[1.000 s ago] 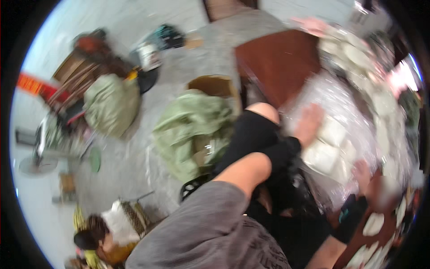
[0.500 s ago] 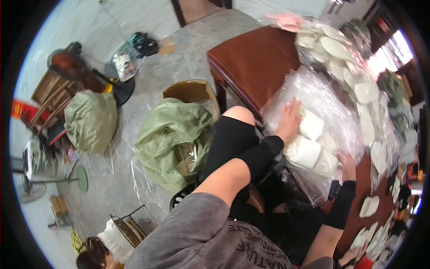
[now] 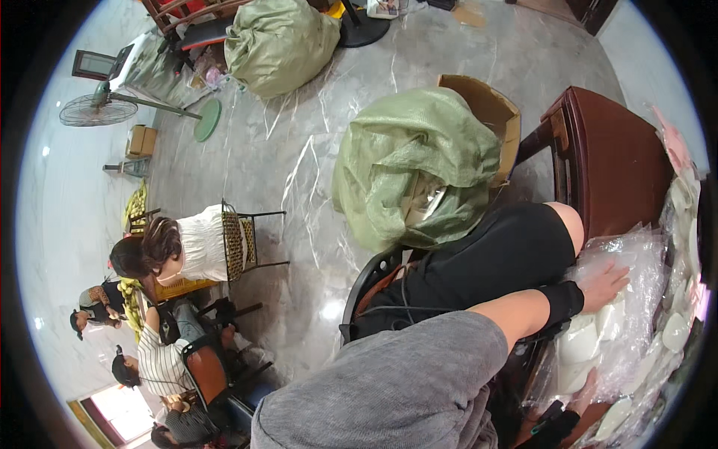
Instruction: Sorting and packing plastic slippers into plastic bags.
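Note:
My left hand lies open, fingers spread, on a clear plastic bag at the lower right. Beneath and beside it are white, rounded, pad-like pieces, stacked inside the crinkled plastic; their exact kind I cannot make out. Close to the lower end of these stacks is my right hand, small and partly hidden near the picture's rim. Its fingers are too unclear to show whether they grip the bag or only touch it. Black sleeves cover both wrists.
A green woven sack stands beside my knee, against an open cardboard box. Behind my left hand is a brown padded seat. Another green sack and a fan stand farther off. Several people sit at left, one in white.
The view has swung left, so my hands and the bag now sit at the lower right and seated people appear at left. My left hand still lies on the plastic.

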`<control>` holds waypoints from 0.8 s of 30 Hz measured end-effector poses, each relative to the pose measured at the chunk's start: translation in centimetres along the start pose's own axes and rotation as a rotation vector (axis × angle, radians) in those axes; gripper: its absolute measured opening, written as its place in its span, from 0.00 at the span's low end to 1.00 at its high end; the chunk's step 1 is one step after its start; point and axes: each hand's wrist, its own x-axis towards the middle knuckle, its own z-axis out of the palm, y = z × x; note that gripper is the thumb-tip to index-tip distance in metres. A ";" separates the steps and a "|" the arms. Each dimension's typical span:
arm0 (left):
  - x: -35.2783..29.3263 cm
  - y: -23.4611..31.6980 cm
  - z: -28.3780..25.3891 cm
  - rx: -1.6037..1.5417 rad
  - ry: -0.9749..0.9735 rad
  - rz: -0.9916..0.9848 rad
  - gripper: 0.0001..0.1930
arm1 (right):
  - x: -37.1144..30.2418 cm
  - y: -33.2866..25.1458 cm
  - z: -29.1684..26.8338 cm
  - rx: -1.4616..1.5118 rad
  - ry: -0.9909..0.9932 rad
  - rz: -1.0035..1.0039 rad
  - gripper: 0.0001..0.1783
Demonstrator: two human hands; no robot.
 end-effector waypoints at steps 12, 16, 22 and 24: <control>-0.5 -2.4 -1.0 -0.310 -0.034 -0.256 0.22 | 0.3 2.8 1.4 -0.146 0.400 -0.285 0.23; 0.6 -0.2 -3.0 -0.002 -0.141 -0.042 0.30 | 0.6 4.4 -1.3 -1.537 0.461 -1.096 0.25; 3.3 4.0 -4.5 0.858 -0.466 0.193 0.30 | -0.1 0.3 4.2 -0.388 0.507 -0.423 0.24; 3.3 4.3 -4.3 0.829 -0.508 0.139 0.28 | -0.1 0.7 3.8 0.010 0.317 -0.517 0.20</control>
